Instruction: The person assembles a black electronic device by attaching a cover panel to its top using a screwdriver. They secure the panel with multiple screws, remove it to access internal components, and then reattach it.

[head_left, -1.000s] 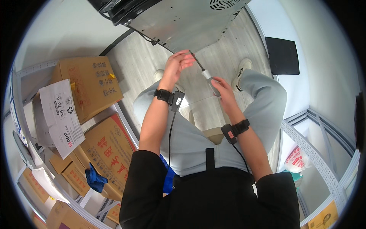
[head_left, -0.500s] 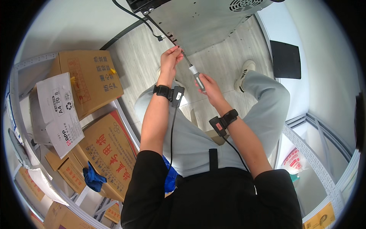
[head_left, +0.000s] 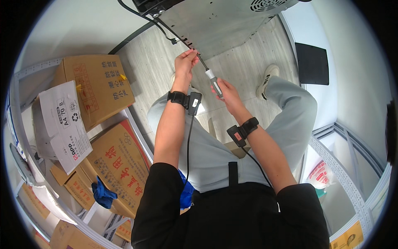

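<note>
A screwdriver (head_left: 214, 85) with a grey and white handle is gripped in my right hand (head_left: 226, 92). Its shaft points up and left to the lower corner of a metal cabinet (head_left: 215, 29), a silver case with a round vent. My left hand (head_left: 186, 62) is closed at that corner, thumb and fingers pinched together beside the screwdriver's tip. What the pinch holds, if anything, is too small to make out. The tip itself is partly hidden by the fingers.
Black cables (head_left: 143, 15) hang by the cabinet's left edge, one ending in a connector (head_left: 173, 41). At left, cardboard boxes (head_left: 99, 89) fill a metal shelf, with a blue cloth-like item (head_left: 103, 193). A black panel (head_left: 312, 63) leans at right, above another metal rack (head_left: 336, 162).
The screwdriver's handle and my right hand have shifted very slightly up. My left hand stays at the cabinet's corner.
</note>
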Demonstrator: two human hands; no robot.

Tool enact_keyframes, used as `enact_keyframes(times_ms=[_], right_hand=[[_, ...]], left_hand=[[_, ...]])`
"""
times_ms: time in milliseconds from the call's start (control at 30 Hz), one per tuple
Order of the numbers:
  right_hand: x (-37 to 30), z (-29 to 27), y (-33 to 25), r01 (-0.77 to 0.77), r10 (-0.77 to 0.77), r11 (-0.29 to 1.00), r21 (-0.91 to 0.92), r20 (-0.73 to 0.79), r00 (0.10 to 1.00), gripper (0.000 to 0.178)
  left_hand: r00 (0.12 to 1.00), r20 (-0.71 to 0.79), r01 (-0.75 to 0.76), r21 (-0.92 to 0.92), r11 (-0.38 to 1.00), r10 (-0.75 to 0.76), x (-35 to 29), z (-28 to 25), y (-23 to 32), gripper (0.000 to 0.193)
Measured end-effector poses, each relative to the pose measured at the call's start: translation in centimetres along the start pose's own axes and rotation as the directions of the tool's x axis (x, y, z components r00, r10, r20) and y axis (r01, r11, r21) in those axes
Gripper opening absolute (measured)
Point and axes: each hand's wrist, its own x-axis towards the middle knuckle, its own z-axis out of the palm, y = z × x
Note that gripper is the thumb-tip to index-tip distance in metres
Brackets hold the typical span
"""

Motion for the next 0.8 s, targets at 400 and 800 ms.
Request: enact_keyframes(times_ms=[400, 800], right_hand=[[1.8, 1.0, 2.6, 0.372, -0.430, 0.882, -0.289, -0.167, 0.887, 0.036], [1.4, -0.7, 0.6, 0.004, -0.018, 0.991, -0.131, -0.111, 0.994, 0.055]], left_hand=[[0.999, 0.021, 0.049, 0.027, 0.998, -0.049, -0.1, 0.0, 0.3, 0.019], [0.992, 0.090, 0.077, 0.175, 0.982, -0.094, -1.2, 0.4, 0.7, 0.029]])
